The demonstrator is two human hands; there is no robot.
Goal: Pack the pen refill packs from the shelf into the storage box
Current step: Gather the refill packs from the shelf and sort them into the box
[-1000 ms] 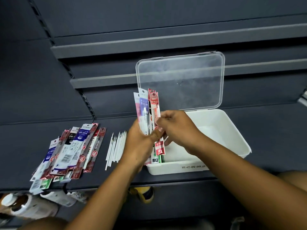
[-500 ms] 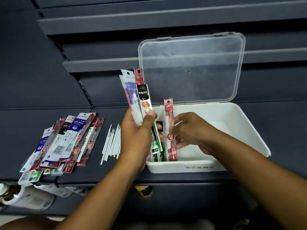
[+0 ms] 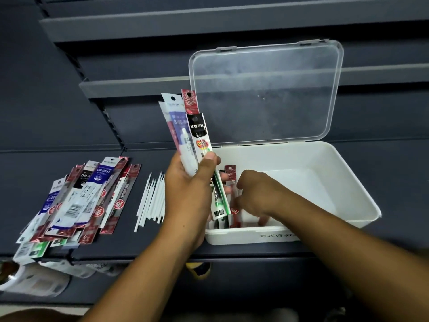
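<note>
Dark shelf (image 3: 34, 173) carries the white storage box (image 3: 362, 189) near its front edge; left hand (image 3: 188, 198) grips a fan of refill packs (image 3: 185, 135) above the box's left wall, right hand (image 3: 257, 194) pinches a red pack (image 3: 230, 175) inside. Packs look light, slick, bendy: hold mid-length

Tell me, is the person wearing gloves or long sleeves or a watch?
No gloves! The left hand and the right hand are bare. The left arm and the right arm are bare too, all the way to the picture's edge, so no sleeves show. I see no watch, bracelet or ring. The left thumbnail looks short and plain.
</note>
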